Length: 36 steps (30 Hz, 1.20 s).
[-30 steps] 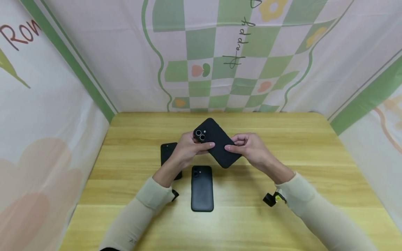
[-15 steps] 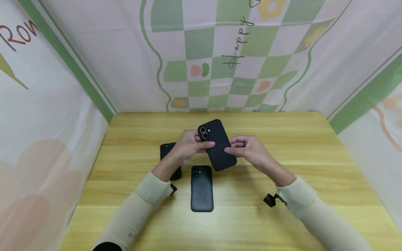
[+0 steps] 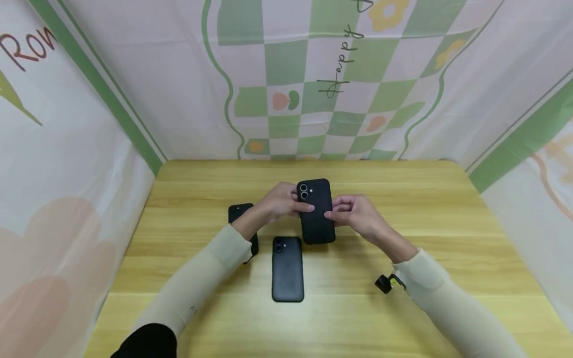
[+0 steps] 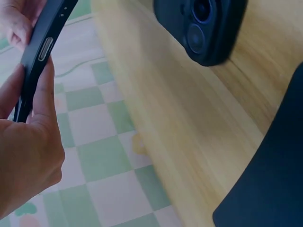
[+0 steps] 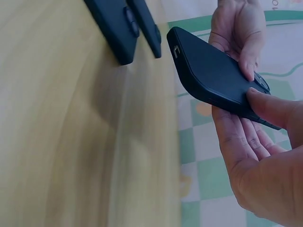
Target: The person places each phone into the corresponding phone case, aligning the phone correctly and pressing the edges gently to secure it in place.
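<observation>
Both hands hold a black smartphone (image 3: pixel 318 226) above the table, its back with two camera lenses turned up in the head view. My left hand (image 3: pixel 282 201) pinches its left edge, thumb across the back. On the right edge my right hand (image 3: pixel 355 214) grips it between thumb and fingers. In the left wrist view the end of the held phone (image 4: pixel 40 54) shows its port slot. The right wrist view has the same phone (image 5: pixel 208 71) slanting between both hands. Its screen side is hidden in the head view.
A second black phone (image 3: pixel 288 271) lies back up on the wooden table (image 3: pixel 349 308), just nearer than the held one. Another black phone (image 3: pixel 239 211) lies to its left, partly under the left forearm. A patterned cloth wall (image 3: pixel 286 64) stands behind the table.
The held phone has turned from a diagonal slant to nearly upright in the head view and shifted slightly right and nearer. The left hand has moved right with it. The right hand has barely moved.
</observation>
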Motion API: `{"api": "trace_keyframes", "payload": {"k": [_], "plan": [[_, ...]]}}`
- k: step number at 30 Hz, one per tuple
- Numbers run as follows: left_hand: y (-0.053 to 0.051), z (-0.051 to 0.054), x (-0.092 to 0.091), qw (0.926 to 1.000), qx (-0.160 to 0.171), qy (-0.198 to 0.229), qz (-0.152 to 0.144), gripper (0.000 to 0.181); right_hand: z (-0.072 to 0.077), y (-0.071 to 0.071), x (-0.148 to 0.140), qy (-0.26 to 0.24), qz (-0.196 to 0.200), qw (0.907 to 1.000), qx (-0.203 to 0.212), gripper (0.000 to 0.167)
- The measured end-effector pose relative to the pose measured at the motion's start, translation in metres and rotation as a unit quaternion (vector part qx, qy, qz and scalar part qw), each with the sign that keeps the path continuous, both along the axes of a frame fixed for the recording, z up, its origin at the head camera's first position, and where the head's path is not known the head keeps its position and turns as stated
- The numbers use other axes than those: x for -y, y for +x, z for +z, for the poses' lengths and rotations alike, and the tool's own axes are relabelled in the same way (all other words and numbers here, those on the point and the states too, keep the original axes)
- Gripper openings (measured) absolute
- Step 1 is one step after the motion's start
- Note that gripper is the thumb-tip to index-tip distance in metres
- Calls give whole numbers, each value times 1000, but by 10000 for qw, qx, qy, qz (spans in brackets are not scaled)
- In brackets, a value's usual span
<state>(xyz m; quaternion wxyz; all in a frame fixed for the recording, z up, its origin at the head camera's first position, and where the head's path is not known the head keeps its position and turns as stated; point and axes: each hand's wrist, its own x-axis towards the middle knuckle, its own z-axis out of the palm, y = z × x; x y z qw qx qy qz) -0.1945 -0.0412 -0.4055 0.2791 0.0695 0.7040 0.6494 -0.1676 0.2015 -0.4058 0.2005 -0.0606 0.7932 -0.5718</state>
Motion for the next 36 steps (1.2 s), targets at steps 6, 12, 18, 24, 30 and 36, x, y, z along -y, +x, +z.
{"api": "trace_keyframes", "payload": {"k": [6,12,18,24,30,36], "plan": [[-11,-13,-5,9994,200,-225,-163,26,-22,-5,-3,-219,-71,9997,13,25],[-17,-26,-11,9987,260,-421,-104,25,-39,-8,-3,-290,-182,9994,98,25],[-23,-35,-17,9978,282,-597,-20,24,-47,-11,-2,-235,-226,9995,-22,30],[-25,-41,-21,9976,415,-558,24,27,-54,-15,-1,207,-241,9994,-143,38],[-27,-45,-25,9966,492,-641,124,24,-56,-18,2,646,-419,9969,-182,41],[-29,-49,-28,9941,226,-1014,310,26,-55,-19,3,1221,-503,9907,-335,39]]}}
